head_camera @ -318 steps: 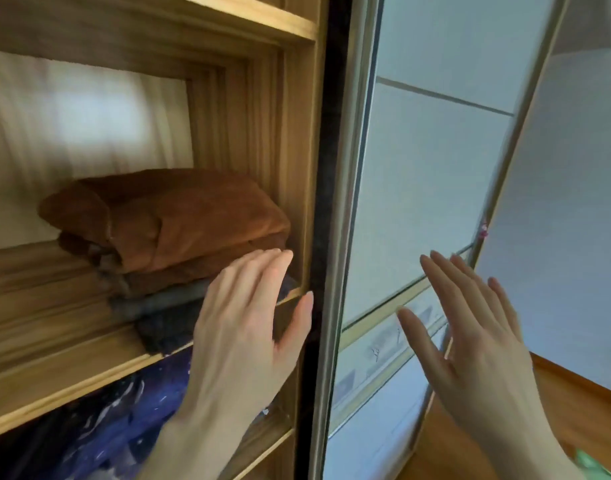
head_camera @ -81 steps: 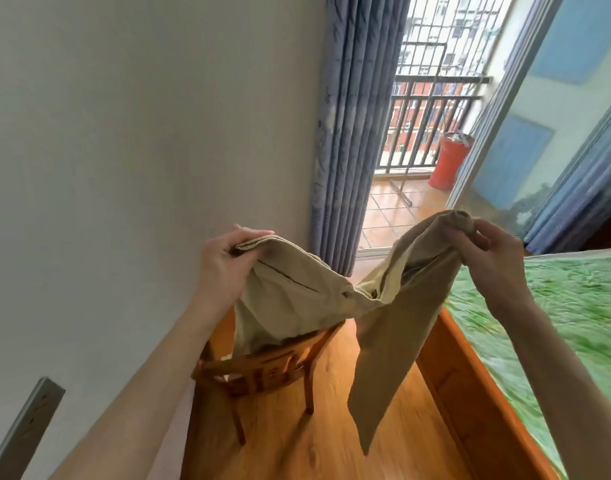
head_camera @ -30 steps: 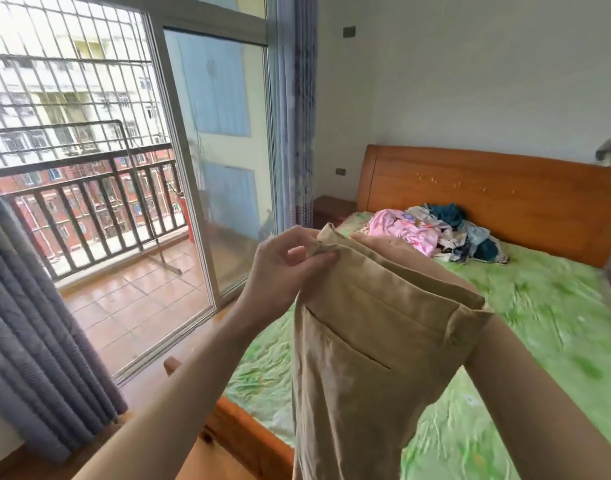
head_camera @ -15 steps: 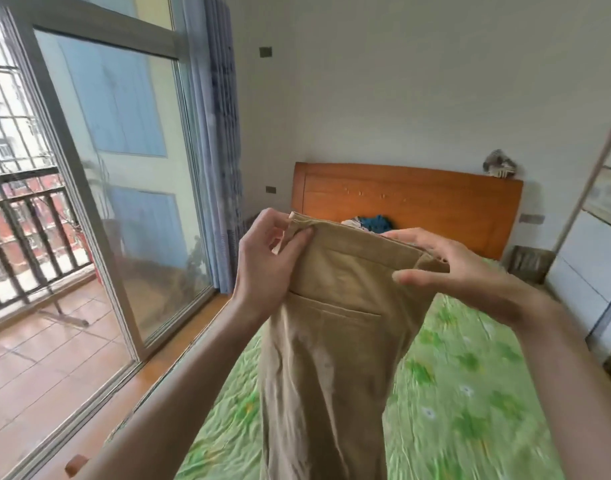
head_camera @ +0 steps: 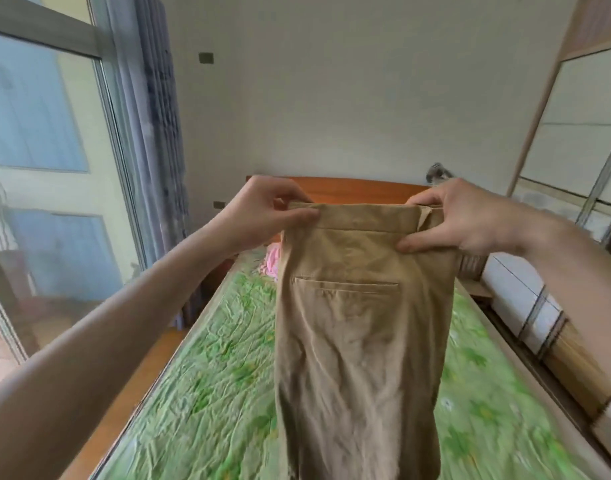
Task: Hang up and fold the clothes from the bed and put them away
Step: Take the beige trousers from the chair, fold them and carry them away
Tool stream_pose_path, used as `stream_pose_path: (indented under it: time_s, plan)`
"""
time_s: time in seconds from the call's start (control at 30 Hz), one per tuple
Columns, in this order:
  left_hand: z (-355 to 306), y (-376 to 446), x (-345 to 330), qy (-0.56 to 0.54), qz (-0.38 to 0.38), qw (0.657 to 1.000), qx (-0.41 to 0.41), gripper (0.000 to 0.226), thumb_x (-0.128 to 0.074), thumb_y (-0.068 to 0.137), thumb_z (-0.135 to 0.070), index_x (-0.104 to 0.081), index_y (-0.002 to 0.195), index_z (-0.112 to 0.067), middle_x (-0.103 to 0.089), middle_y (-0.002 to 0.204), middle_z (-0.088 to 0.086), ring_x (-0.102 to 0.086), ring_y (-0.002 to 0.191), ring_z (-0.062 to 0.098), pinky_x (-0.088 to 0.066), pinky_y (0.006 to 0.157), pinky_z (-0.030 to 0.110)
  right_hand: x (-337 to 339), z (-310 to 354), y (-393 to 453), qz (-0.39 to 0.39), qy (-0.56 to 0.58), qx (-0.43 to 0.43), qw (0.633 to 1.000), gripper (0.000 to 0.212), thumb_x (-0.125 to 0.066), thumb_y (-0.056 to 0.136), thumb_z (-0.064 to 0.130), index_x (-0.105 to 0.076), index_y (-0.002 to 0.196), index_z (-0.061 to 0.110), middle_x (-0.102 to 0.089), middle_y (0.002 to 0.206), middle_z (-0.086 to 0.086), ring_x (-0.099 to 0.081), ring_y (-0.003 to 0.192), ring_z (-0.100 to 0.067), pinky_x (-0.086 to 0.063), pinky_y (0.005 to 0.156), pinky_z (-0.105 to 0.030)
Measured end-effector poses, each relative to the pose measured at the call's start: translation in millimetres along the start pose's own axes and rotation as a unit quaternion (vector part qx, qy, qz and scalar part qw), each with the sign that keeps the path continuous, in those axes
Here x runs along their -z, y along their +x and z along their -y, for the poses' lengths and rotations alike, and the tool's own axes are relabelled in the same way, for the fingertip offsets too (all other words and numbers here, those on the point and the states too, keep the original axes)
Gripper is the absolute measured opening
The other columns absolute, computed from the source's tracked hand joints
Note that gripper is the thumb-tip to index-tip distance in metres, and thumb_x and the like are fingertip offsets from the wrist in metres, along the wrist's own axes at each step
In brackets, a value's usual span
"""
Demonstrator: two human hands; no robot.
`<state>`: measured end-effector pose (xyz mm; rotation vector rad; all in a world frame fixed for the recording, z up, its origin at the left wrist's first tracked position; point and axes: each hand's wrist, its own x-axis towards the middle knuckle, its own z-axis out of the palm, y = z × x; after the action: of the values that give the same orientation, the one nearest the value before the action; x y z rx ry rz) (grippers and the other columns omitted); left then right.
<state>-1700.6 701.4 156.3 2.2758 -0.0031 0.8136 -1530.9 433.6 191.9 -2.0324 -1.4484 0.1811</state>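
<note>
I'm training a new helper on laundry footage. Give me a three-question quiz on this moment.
1. True or false: the trousers lie flat on the bed.
2. Which part of the trousers do the left hand and right hand pinch? A) hems B) waistband C) pocket
3. Fill in: the pink garment lies near the ____ of the bed.

Key: 1 false, they hang in the air; 2 B; 3 headboard.

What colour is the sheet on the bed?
Green, with a leafy pattern, on the sheet in the head view.
</note>
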Motion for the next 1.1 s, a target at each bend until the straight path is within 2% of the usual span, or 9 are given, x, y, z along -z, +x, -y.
stream_pose_path:
  time_s: [0.17,0.23,0.33,0.5,0.6,0.7,0.77,0.93,1.1]
  plan:
    - [3,68,30,0.071,0.165,0.983,0.033,0.045,-0.088,0.07,-0.056,-0.08,0.101,-0.024,-0.079,0.09,-0.007,-0.073,0.079,0.004,-0.059,0.069,0.017,37,4,47,-0.02,0.01,-0.01,1.0,0.026,-0.093,0.066,0.029,-0.084,0.09,0.027,-0.081,0.088,0.005,-0.076,0.08,-0.005,-0.053,0.067,-0.011]
    - [7,99,33,0.117,0.215,0.968,0.048,0.036,-0.09,0.074,-0.049,-0.082,0.097,-0.023,-0.08,0.085,-0.008,-0.074,0.074,0.002,-0.056,0.064,0.012,51,-2,66,-0.007,0.008,-0.029,1.0,0.026,-0.093,0.068,0.024,-0.084,0.093,0.023,-0.082,0.091,0.002,-0.077,0.083,-0.008,-0.055,0.067,-0.013]
    - [18,146,25,0.134,0.236,0.961,0.059,0.026,-0.087,0.082,-0.037,-0.082,0.1,-0.019,-0.082,0.088,-0.005,-0.079,0.08,0.01,-0.062,0.068,0.018,67,-20,99,-0.01,-0.059,-0.053,0.997,0.029,-0.094,0.069,0.029,-0.084,0.095,0.021,-0.082,0.09,0.004,-0.077,0.083,-0.007,-0.054,0.067,-0.011]
    - [46,225,-2,0.226,0.149,0.963,0.008,0.009,-0.081,0.092,-0.019,-0.077,0.094,-0.011,-0.077,0.078,0.002,-0.076,0.072,0.015,-0.057,0.055,0.016,88,-67,173,-0.079,-0.201,-0.071,0.974,0.033,-0.091,0.076,0.04,-0.081,0.1,0.02,-0.078,0.091,-0.011,-0.067,0.08,-0.022,-0.051,0.069,-0.032]
    - [58,276,-16,0.354,0.068,0.932,-0.033,0.018,-0.076,0.094,-0.02,-0.076,0.101,-0.004,-0.072,0.093,0.01,-0.064,0.082,0.027,-0.053,0.067,0.035,102,-87,223,-0.127,-0.281,-0.058,0.95,0.034,-0.088,0.081,0.037,-0.079,0.1,0.01,-0.073,0.088,-0.013,-0.061,0.078,-0.028,-0.041,0.062,-0.032]
    - [55,323,-18,0.418,-0.001,0.907,-0.045,0.012,-0.071,0.094,-0.018,-0.072,0.097,-0.006,-0.065,0.09,0.011,-0.059,0.082,0.03,-0.052,0.069,0.042,126,-96,267,-0.19,-0.356,-0.047,0.914,0.025,-0.081,0.086,0.027,-0.069,0.08,0.006,-0.063,0.078,-0.015,-0.056,0.074,-0.031,-0.044,0.064,-0.037]
    - [50,350,-13,0.433,-0.056,0.898,-0.056,0.008,-0.065,0.092,-0.012,-0.07,0.093,-0.006,-0.064,0.087,0.013,-0.06,0.081,0.034,-0.049,0.067,0.043,140,-97,287,-0.25,-0.397,-0.027,0.883,0.023,-0.07,0.089,0.019,-0.057,0.072,0.008,-0.056,0.076,-0.014,-0.057,0.077,-0.036,-0.042,0.065,-0.041]
    - [47,388,-2,0.422,-0.146,0.892,-0.074,0.022,-0.052,0.089,-0.01,-0.069,0.101,-0.002,-0.06,0.089,0.013,-0.054,0.082,0.029,-0.044,0.072,0.045,153,-104,308,-0.355,-0.441,0.046,0.823,0.015,-0.056,0.098,0.011,-0.046,0.087,0.014,-0.061,0.092,-0.024,-0.048,0.077,-0.034,-0.034,0.07,-0.041]
    - [66,361,-14,0.42,-0.144,0.892,-0.087,0.021,-0.057,0.099,-0.013,-0.07,0.111,-0.002,-0.07,0.096,0.017,-0.065,0.088,0.035,-0.055,0.08,0.049,123,-137,298,-0.379,-0.413,0.092,0.823,0.013,-0.052,0.103,0.014,-0.058,0.1,0.003,-0.056,0.08,-0.016,-0.05,0.07,-0.033,-0.035,0.065,-0.039]
